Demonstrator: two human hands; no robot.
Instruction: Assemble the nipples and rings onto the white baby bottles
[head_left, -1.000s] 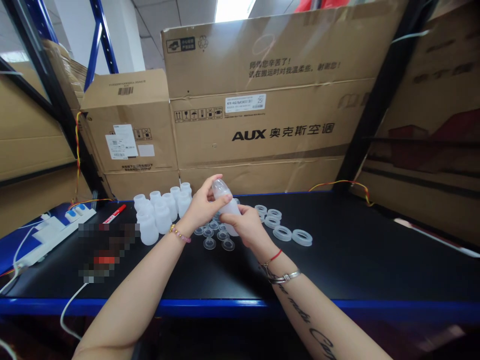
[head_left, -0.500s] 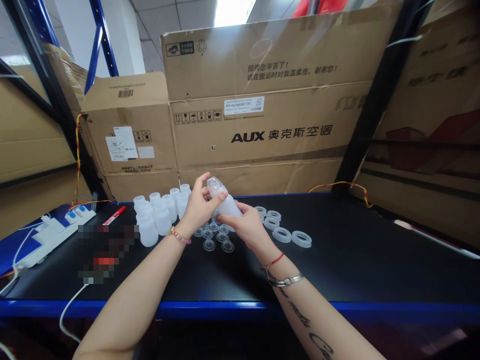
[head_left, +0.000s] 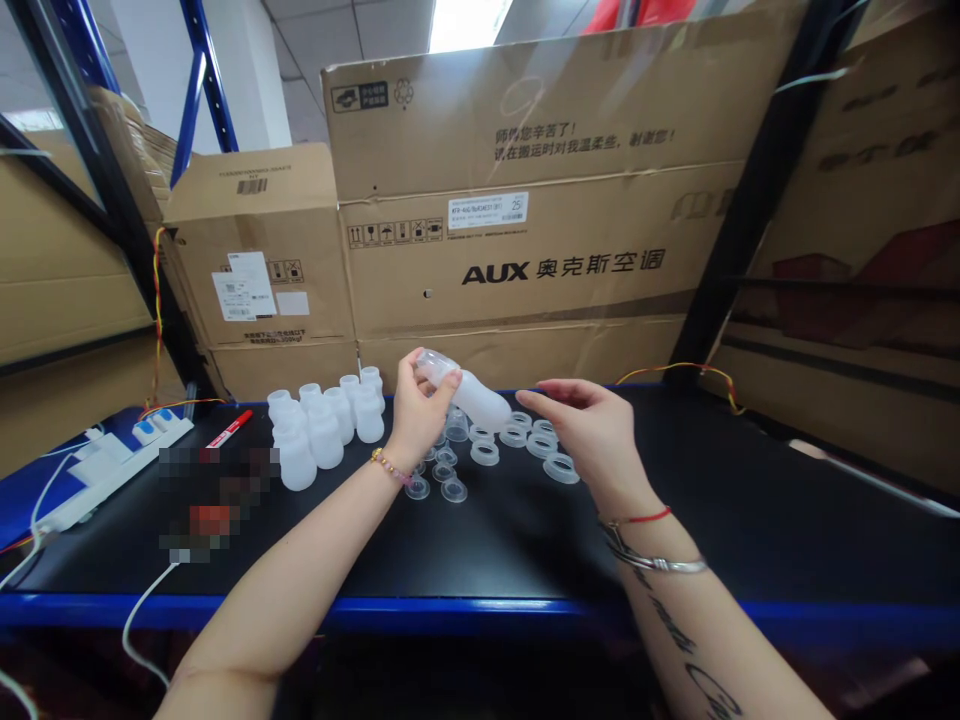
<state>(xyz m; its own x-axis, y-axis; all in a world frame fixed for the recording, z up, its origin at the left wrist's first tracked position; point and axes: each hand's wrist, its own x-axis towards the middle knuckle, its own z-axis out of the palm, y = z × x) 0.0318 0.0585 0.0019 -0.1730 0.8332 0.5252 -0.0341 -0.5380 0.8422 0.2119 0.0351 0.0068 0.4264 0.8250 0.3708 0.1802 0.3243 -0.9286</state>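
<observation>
My left hand (head_left: 421, 405) is closed round the clear-topped end of a frosted white bottle (head_left: 480, 400), which tilts down to the right above the black table. To the right of the bottle's base is my right hand (head_left: 589, 420), apart from it, with thumb and fingers spread and nothing seen between them. Several clear rings (head_left: 561, 468) lie below and beside my right hand. Small clear round pieces (head_left: 454, 489) lie under the held bottle, some hidden by my left hand. Several open frosted bottles (head_left: 298, 462) stand upright left of my left hand.
A red marker (head_left: 229, 430) and a white power strip (head_left: 112, 470) lie on the left. A blurred-out object with a white cable is near them. Large cardboard boxes (head_left: 525, 330) stand along the back. The blue table edge (head_left: 465, 610) runs across the front.
My right hand has let go of the bottle and moved right, its fingers now apart. The bottle stays in my left hand, now tilted closer to level.
</observation>
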